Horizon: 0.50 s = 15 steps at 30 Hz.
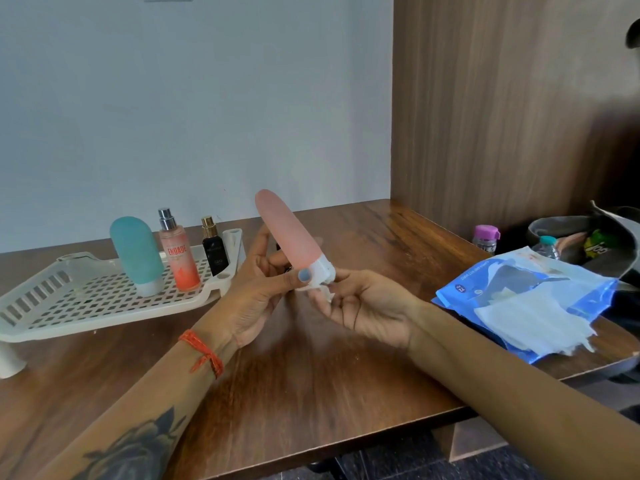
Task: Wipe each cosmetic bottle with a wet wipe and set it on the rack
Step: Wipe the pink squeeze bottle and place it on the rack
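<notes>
A pink squeeze bottle [289, 230] with a white cap is held above the table, cap end down and tilted. My left hand [258, 289] grips it near the cap, thumb across the front. My right hand [360, 306] holds a small white wet wipe [323, 289] against the cap from below. On the white perforated rack [86, 303] at the left stand a teal squeeze bottle [136, 252], a pink spray bottle [178, 258] and a small black bottle [214, 252] with a gold cap.
A blue wet-wipe pack [512, 282] with white wipes [533, 320] on it lies at the table's right edge. Behind it are a purple-capped bottle [486, 239], another small bottle [547, 245] and a dark bag [588, 237]. A wooden panel [502, 98] rises at the right.
</notes>
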Tool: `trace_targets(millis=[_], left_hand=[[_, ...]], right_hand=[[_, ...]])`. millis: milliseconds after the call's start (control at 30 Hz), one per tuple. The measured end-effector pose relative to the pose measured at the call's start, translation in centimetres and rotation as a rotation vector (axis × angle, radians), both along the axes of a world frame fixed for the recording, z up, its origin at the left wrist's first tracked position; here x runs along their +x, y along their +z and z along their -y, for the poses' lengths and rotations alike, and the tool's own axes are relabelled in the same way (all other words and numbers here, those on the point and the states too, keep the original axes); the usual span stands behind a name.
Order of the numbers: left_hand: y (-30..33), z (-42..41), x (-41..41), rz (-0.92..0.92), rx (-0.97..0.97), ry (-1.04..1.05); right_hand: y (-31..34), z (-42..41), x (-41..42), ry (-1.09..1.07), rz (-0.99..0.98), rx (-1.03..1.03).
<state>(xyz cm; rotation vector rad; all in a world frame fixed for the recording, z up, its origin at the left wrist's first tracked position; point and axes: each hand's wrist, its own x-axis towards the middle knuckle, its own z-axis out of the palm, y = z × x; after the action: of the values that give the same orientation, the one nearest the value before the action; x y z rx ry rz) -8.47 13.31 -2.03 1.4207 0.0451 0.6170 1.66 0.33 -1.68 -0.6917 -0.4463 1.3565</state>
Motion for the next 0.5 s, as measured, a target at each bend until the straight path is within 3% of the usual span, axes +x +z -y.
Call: trace_targets(millis=[267,500], left_hand=[[0.4,0.3,-0.2,0.05,0.008,0.069],[0.4,0.3,-0.1,0.075,0.041,0.174]], right_hand=[[-0.2,0.2,-0.6,-0.056,-0.163,-0.008],[0.3,0.7,-0.7,-0.364,0.113,-0.052]])
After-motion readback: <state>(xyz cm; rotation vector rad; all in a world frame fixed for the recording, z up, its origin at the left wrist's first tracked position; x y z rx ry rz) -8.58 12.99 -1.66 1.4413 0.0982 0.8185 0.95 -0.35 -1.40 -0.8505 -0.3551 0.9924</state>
